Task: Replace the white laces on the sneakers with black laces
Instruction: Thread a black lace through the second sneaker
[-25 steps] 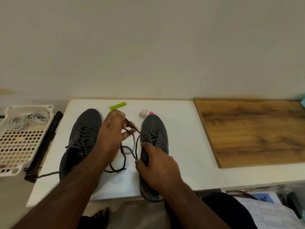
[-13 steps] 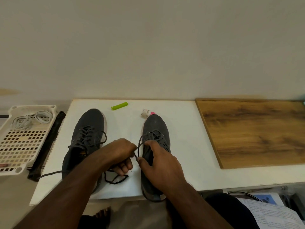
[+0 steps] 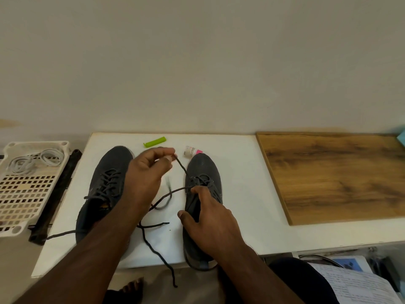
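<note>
The black lace is thin, limp and light; grip it near the tip, as the left hand pinches it at frame centre. The right hand grips the right sneaker, steadying this soft upper on the surface.

Single head cam, worn above and behind both hands, angled forward-down, close over them; wall ahead beyond the hands, lap just beneath. No second view.
</note>
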Motion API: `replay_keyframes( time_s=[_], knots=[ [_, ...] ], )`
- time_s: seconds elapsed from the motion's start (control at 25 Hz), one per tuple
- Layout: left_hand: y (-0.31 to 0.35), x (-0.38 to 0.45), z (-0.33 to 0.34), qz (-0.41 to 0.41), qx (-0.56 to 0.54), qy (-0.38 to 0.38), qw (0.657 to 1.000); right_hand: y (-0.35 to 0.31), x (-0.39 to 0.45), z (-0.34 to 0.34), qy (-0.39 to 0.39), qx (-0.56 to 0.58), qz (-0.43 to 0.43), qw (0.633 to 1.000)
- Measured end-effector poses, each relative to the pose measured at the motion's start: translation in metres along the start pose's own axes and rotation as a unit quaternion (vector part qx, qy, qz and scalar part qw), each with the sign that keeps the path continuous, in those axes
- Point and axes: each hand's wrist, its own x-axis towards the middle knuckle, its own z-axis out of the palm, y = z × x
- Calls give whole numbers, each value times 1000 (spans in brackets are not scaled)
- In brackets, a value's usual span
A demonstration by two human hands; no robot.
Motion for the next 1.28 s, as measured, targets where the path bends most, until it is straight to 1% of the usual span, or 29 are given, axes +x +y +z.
replay_keyframes(
  time_s=[0.04, 0.12, 0.2, 0.28, 0.32, 0.36, 0.44, 0.48, 0.52, 0.56, 0.6, 0.64, 0.68, 0.72, 0.76, 0.8, 0.84, 0.88, 0.92, 0.96, 1.0, 1.08, 1.16, 1.2, 1.28],
  knots=[
    [5, -2, 2, 5, -73, -7, 997, 0, 0, 1, -1, -3, 2, 1000],
    [12, -4, 7, -29, -208, -28, 977, 0, 1, 0, 0, -7, 4, 1000],
    [18, -3, 6, -52, -272, -26, 961, 1, 2, 1, -3, -9, 5, 1000],
    [19, 2, -1, -61, -301, -19, 951, 0, 2, 1, -10, -9, 11, 1000],
    [19, 3, -3, -65, -284, -26, 956, 0, 3, 1, -11, -5, 16, 1000],
    [20, 2, -4, -64, -239, -45, 968, -1, 3, 0, -2, 9, 20, 1000],
    [17, -4, 0, -40, -104, -114, 987, -2, 4, -4, 50, 72, 28, 996],
    [15, -8, 3, -21, -41, -160, 986, -2, 6, -8, 82, 134, 36, 987],
    [14, -11, 5, 2, 13, -208, 978, -2, 8, -12, 101, 228, 58, 967],
    [13, -14, 6, 24, 58, -254, 965, -1, 12, -16, 97, 345, 86, 929],
    [11, -16, 6, 40, 96, -291, 951, 0, 15, -22, 74, 466, 112, 875],
    [10, -17, 6, 50, 134, -312, 939, 0, 17, -29, 51, 566, 126, 813],
    [10, -17, 5, 56, 168, -318, 931, 1, 18, -34, 43, 631, 126, 764],
    [8, -15, 4, 58, 194, -311, 928, 1, 18, -38, 48, 661, 113, 740],
    [7, -13, 3, 54, 207, -292, 932, 2, 18, -39, 66, 658, 89, 745],
    [8, -13, 4, 41, 205, -260, 943, 1, 18, -37, 91, 618, 55, 779],
    [10, -13, 5, 22, 184, -226, 956, 1, 16, -33, 111, 549, 13, 828],
    [13, -13, 6, -1, 159, -203, 966, 0, 13, -26, 116, 469, -33, 875],
    [16, -13, 7, -23, 140, -201, 969, -1, 11, -18, 105, 390, -72, 912],
    [19, -15, 9, -44, 124, -214, 968, -1, 8, -11, 83, 320, -99, 939],
    [20, -16, 11, -55, 114, -228, 965, -2, 6, -4, 55, 261, -115, 957],
    [21, -16, 12, -43, 85, -220, 971, -2, 5, 2, -1, 188, -130, 973],
    [21, -12, 11, -47, 0, -164, 985, -2, 3, 3, -40, 153, -140, 978],
    [23, -9, 9, -63, -55, -138, 987, -3, 2, 3, -45, 145, -140, 978],
    [26, -5, 7, -95, -155, -114, 977, -4, 0, 3, -34, 146, -137, 979]
  ],
)
